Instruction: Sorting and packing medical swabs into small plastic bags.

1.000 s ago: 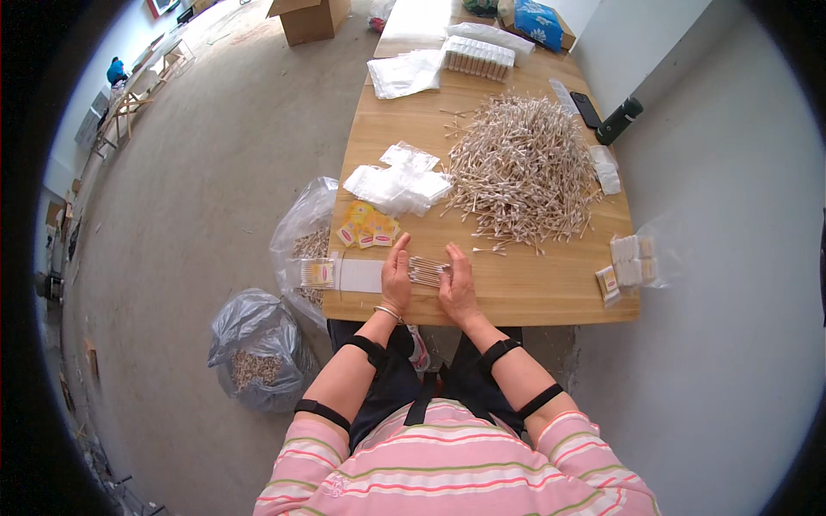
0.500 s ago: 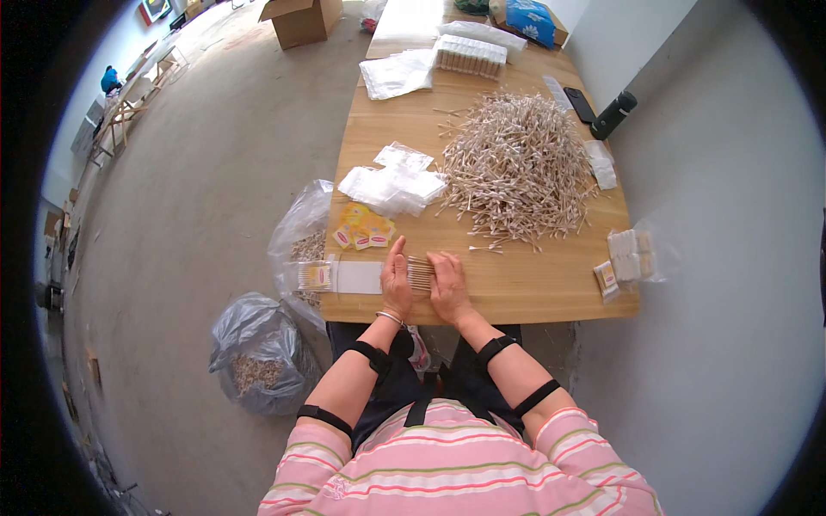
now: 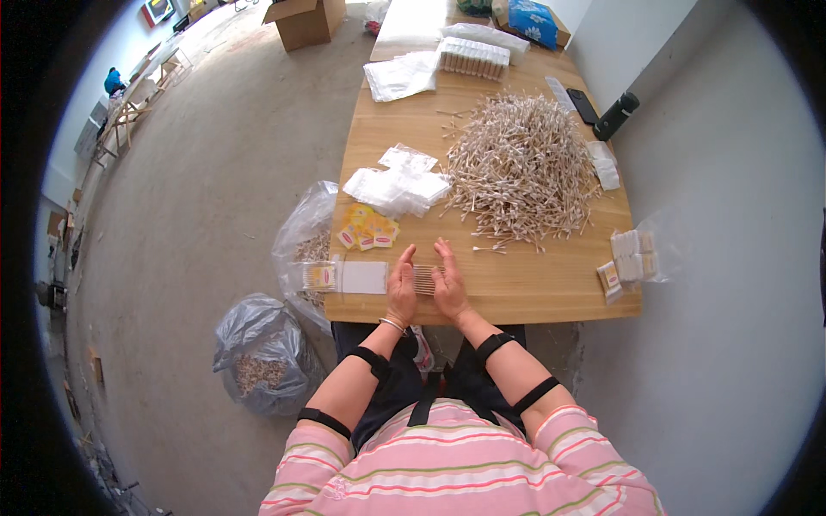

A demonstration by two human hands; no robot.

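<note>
A small row of cotton swabs (image 3: pixel 425 279) lies between my two hands near the table's front edge. On the left side of the row, my left hand (image 3: pixel 402 288) stands on edge with its fingers stretched forward. Opposite it, my right hand (image 3: pixel 448 286) is also on edge, palm turned inward and fingers extended. Both palms are at the ends of the swabs; their exact contact is hidden. Just left of my left hand lies a white rectangular card or strip (image 3: pixel 365 277). Beside that is a clear packet of swabs (image 3: pixel 319 276) with a yellow label.
A large heap of loose swabs (image 3: pixel 525 172) covers the table's middle right. Clear bags (image 3: pixel 396 185) and yellow cards (image 3: pixel 368 228) lie at left. Filled packs (image 3: pixel 632 258) sit at right, near a phone (image 3: pixel 582 106) and dark bottle (image 3: pixel 616 116). A grey bag (image 3: pixel 267 353) stands on the floor.
My right hand has turned up on edge, its fingers straightening forward from over the swabs. My left hand stays beside the row, and the swabs now lie more closely framed by both palms.
</note>
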